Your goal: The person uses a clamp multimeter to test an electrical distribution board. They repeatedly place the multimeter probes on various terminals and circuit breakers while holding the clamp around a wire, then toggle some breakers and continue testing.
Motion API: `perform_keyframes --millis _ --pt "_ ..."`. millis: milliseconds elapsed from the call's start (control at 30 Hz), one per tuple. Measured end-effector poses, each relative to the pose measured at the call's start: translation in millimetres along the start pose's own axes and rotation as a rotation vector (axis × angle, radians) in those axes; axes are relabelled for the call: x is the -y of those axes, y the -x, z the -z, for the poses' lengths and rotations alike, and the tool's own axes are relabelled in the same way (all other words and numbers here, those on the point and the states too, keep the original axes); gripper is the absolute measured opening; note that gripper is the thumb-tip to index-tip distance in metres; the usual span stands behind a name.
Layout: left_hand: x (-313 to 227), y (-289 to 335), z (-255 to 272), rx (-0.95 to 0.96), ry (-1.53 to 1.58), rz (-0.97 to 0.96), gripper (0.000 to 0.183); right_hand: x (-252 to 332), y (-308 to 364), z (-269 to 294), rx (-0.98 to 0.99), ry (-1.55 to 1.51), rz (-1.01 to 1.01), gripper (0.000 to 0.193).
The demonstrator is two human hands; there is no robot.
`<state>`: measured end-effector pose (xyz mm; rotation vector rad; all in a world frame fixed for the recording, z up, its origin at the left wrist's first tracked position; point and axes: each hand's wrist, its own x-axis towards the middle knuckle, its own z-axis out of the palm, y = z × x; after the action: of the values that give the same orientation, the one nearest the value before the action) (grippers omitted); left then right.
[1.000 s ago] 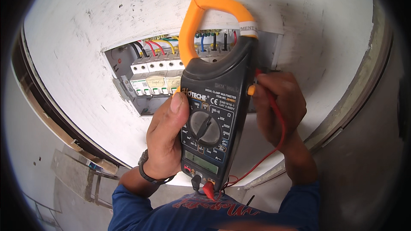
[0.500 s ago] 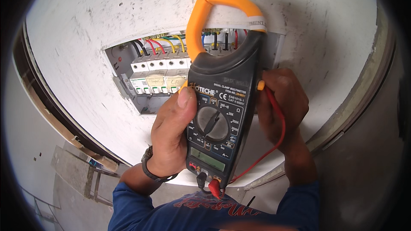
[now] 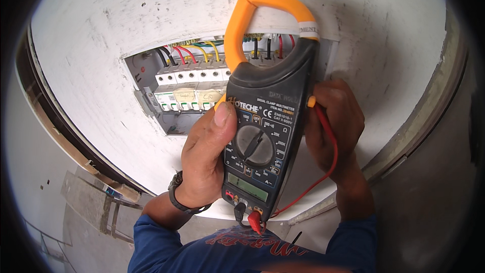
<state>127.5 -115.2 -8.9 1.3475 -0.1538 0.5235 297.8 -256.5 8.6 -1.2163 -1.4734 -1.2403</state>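
My left hand (image 3: 207, 146) is closed round the left side of a black clamp meter (image 3: 288, 96), its thumb on the front edge. The meter stands upright, with its orange jaw (image 3: 236, 33) closed at the top and nothing visibly clamped in it. A rotary dial (image 3: 255, 145) and a small display (image 3: 247, 186) face me. Black and red plugs (image 3: 255, 220) sit in its lower end. From the red plug, a red test lead (image 3: 331, 169) loops up to my right hand (image 3: 338, 121), whose curled fingers grip it beside the meter. The fingertips and probe are hidden.
Behind the meter, a recessed breaker box (image 3: 177, 125) in the white wall (image 3: 91, 45) holds a row of circuit breakers (image 3: 189, 77) with black, red and yellow wires (image 3: 186, 56). The meter covers its middle. A board-like piece (image 3: 83, 197) is at lower left.
The clamp meter and my left hand have shifted slightly to the right. My right hand stays in nearly the same place, with the red lead still in it.
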Motion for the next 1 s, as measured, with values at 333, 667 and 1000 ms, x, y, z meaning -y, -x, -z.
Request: perform_keyframes --millis 333,667,1000 --pt "27 35 48 -0.025 0.08 -0.136 0.089 19 52 4 -0.23 -0.003 -0.143 0.04" --pt "58 104 122 0.198 0.101 0.047 0.082 173 153 -26 -0.128 -0.008 -0.709 0.027" --pt "99 158 190 0.564 0.225 0.421 0.063 316 211 -77 -0.296 -0.213 -1.634 0.024"
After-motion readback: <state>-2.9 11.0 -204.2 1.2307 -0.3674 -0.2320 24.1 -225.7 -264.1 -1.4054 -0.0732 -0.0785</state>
